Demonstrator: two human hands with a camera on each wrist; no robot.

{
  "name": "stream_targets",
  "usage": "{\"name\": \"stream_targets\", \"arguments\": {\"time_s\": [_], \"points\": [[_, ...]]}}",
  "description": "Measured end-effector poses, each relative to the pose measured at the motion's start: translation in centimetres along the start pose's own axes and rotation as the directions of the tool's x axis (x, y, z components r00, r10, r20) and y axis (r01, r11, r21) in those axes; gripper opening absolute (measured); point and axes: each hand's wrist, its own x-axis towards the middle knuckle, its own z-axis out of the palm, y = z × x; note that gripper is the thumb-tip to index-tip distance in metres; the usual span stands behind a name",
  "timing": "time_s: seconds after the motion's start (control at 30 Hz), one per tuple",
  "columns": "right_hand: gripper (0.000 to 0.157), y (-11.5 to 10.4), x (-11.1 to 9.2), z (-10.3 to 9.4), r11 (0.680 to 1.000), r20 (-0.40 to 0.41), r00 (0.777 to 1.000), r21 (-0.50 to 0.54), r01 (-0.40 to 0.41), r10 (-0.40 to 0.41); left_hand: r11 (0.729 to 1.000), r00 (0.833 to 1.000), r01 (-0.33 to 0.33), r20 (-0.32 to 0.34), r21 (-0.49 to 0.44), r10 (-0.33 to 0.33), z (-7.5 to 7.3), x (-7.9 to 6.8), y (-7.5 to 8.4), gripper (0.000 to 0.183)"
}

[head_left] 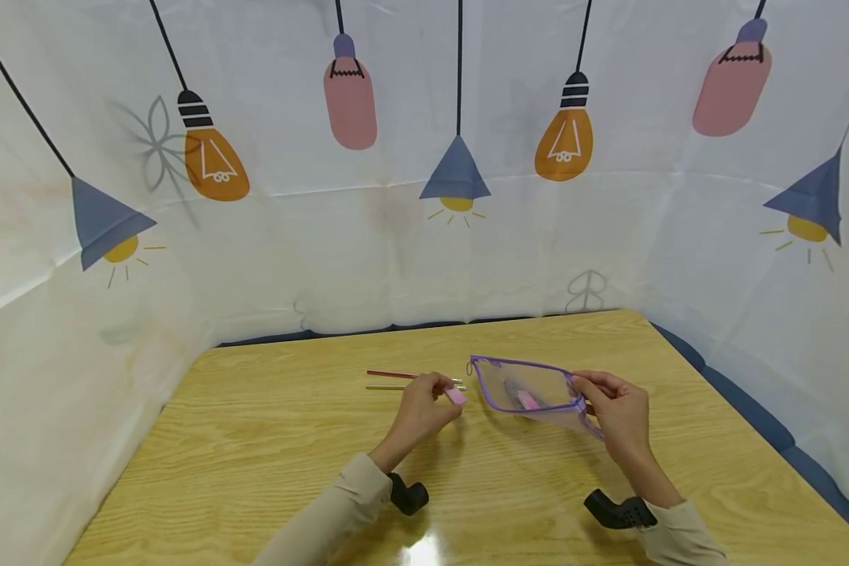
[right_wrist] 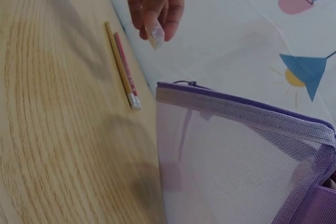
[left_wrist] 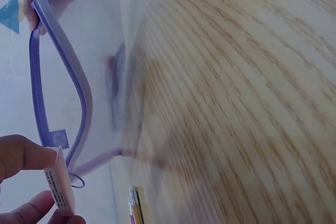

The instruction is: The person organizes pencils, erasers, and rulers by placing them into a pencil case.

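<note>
Between the thumb and fingers of my left hand (head_left: 417, 410) is a small pink-and-white eraser (head_left: 456, 396), with a barcode on its side in the left wrist view. My right hand (head_left: 621, 410) grips one end of a see-through mesh zipper pouch (right_wrist: 226, 156) with purple trim. The pouch's mouth gapes open toward the left hand, and the eraser is just outside it at the zipper-pull end. Through the mesh show a pink item (head_left: 527, 400) and something dark beside it, blurred in the left wrist view.
A red pencil (head_left: 389, 373) and a yellow pencil (head_left: 385, 387) lie side by side on the wooden table (head_left: 255, 440), behind the left hand. White cloth (head_left: 290, 251) printed with lamps hangs around the table's back and sides.
</note>
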Motion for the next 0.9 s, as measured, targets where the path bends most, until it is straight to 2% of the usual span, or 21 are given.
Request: {"name": "stream_targets", "arguments": {"time_s": [0.2, 0.5, 0.9], "points": [[0.03, 0.1, 0.0, 0.0, 1.0, -0.004, 1.0, 0.002, -0.001, 0.001, 0.999, 1.0, -0.023, -0.006, -0.037, 0.022, 0.1, -0.1, 0.5, 0.03], [0.029, 0.0, 0.0, 0.1, 1.0, -0.013, 1.0, 0.007, -0.012, 0.012, 0.983, 0.993, -0.122, -0.015, -0.136, 0.121, 0.7, 0.4, 1.1, 0.03], [0.027, -0.2, -0.2, 0.4, 1.0, -0.022, 1.0, 0.003, -0.014, 0.014, 0.973, 0.987, -0.16, -0.026, -0.167, 0.157, 1.4, 0.9, 1.6, 0.028]]}}
